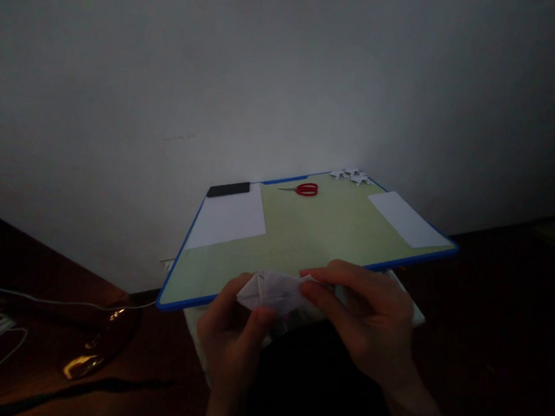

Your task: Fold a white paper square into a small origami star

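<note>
A folded piece of white paper point(277, 291) is held up in front of the table's near edge, between both hands. My left hand point(232, 333) grips its left end, thumb in front and fingers behind. At the right end, my right hand point(360, 312) pinches the paper between thumb and index finger. Creases run across the paper's left part; its underside and the parts behind the fingers are hidden.
On the blue-edged green table point(314, 237) lie red-handled scissors point(306, 189), a white sheet point(230, 220) with a dark flat object point(228, 189), more white paper point(405, 219) and several small folded paper pieces point(353, 176). A white cable point(70, 301) runs at left.
</note>
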A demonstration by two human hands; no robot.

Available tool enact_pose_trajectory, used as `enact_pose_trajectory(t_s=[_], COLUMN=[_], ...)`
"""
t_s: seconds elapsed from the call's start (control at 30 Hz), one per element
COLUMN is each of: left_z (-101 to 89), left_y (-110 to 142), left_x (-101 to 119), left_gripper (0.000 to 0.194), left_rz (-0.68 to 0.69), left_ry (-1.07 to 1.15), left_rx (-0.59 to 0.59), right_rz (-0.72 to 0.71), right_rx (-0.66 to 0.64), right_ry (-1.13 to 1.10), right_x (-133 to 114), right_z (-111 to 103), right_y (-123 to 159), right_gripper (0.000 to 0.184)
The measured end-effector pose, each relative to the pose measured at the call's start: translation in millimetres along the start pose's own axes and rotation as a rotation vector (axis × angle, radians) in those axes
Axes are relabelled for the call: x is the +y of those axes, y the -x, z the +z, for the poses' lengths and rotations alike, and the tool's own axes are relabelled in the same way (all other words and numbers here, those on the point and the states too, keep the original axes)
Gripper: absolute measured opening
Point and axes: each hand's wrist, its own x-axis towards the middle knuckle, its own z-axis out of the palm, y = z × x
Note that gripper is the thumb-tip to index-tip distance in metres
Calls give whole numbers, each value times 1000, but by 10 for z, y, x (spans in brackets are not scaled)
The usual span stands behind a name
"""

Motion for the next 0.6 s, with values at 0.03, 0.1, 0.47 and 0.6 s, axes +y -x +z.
enact_pose_trajectory(t_s=[0.03,0.1,0.47,0.6], left_z=[13,46,192,217], left_y=[-3,-2,74,-34], left_x=[6,22,-22,-7], left_gripper=[32,29,27,27], left_rz=[-41,-118,-102,-99], left_ry=[1,-64,-86,-9], left_rx=[-7,-7,220,204], right_rz=[2,5,355,306], right_rx=[-12,-38,-34,-48], right_ry=[5,7,-307,-318], right_x=[-4,-2,166,159], right_z=[0,-4,215,321], right_y=[-10,-28,-56,-160], right_gripper=[10,9,10,13])
